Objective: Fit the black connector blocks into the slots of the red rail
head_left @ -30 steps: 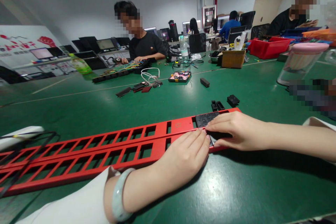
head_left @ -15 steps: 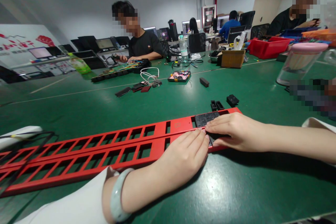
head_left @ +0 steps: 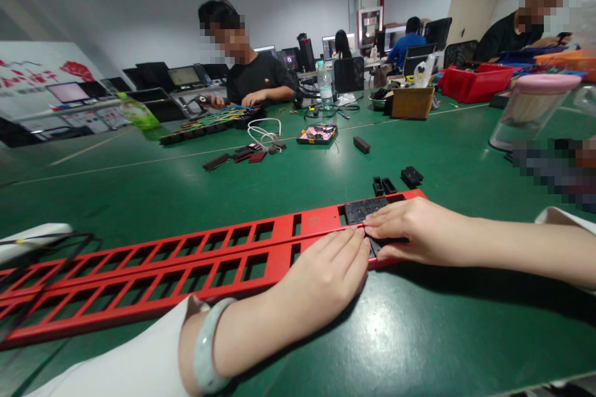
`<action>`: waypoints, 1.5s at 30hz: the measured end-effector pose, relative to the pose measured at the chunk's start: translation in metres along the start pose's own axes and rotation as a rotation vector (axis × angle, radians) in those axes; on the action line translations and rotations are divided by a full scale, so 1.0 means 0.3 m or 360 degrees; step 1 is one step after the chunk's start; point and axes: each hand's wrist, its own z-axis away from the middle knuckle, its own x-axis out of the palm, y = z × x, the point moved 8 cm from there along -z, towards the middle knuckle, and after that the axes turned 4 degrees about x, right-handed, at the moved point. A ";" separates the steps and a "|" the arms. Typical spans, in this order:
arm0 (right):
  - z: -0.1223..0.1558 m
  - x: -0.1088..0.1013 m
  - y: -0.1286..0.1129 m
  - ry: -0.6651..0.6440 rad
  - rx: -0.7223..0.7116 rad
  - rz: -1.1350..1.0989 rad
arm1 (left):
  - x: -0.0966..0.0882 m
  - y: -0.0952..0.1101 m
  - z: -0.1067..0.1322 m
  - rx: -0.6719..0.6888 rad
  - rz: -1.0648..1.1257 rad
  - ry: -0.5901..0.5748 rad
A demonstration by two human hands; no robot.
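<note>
Two long red slotted frames lie side by side across the table. My left hand is closed over the nearer frame towards its right end, fingers together and fingertips beside a black block; its thumb is hidden. Facing it, my right hand is closed over a dark block set in that same frame, thumb on the near side and fingers on the far side. Most of that block is covered by the hands. A black block with small holes sits in the farther frame, just beyond my fingertips.
Several small black parts lie behind the frames. Farther back are a shallow tray, a white cable and dark strips. A pink-lidded cup and a red bin stand right. Co-workers sit across the table.
Both my hands keep the same place on the frames. Across the table, a co-worker's hand has shifted slightly. The whole view has moved a little.
</note>
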 end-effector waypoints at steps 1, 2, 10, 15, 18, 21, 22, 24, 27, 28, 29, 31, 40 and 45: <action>-0.001 0.003 -0.003 -0.0006 -0.0011 0.0019 | 0.000 0.000 0.000 -0.0001 0.0002 0.0002; -0.002 0.005 -0.005 -0.0010 -0.0022 0.0039 | -0.001 0.000 -0.001 0.0000 0.0004 0.0006; -0.008 -0.001 -0.023 -0.0023 -0.0079 0.0147 | 0.000 0.000 0.000 -0.0002 0.0003 0.0015; -0.011 0.001 -0.037 -0.0074 -0.0080 0.0184 | -0.003 -0.001 -0.002 -0.0008 -0.0010 0.0015; -0.009 0.004 -0.040 -0.0094 -0.0062 0.0213 | -0.006 -0.002 -0.004 -0.0007 -0.0010 0.0023; -0.003 0.005 -0.041 -0.0092 -0.0057 0.0269 | -0.006 -0.001 -0.004 -0.0008 -0.0007 0.0025; 0.000 0.005 -0.043 -0.0086 -0.0061 0.0299 | -0.005 -0.001 -0.003 -0.0006 -0.0007 0.0024; 0.007 0.008 -0.052 -0.0072 -0.0082 0.0374 | -0.004 0.000 -0.002 0.0000 -0.0007 0.0023; 0.020 0.022 -0.074 -0.0048 -0.0109 0.0522 | -0.005 0.001 -0.001 0.0006 -0.0006 0.0029; 0.025 0.028 -0.080 -0.0036 -0.0109 0.0576 | -0.006 0.001 -0.002 0.0006 -0.0007 0.0034; 0.029 0.032 -0.086 -0.0022 -0.0106 0.0624 | -0.007 0.001 -0.002 0.0005 -0.0009 0.0038; 0.032 0.038 -0.095 -0.0008 -0.0094 0.0674 | -0.006 0.000 -0.003 0.0006 -0.0012 0.0033; -0.011 -0.109 0.060 -0.0160 -0.0097 0.0205 | 0.006 0.000 0.009 -0.0009 -0.0010 -0.0002; 0.016 -0.197 0.380 -0.0097 0.0392 0.0526 | 0.004 0.001 0.011 -0.0014 0.0005 0.0001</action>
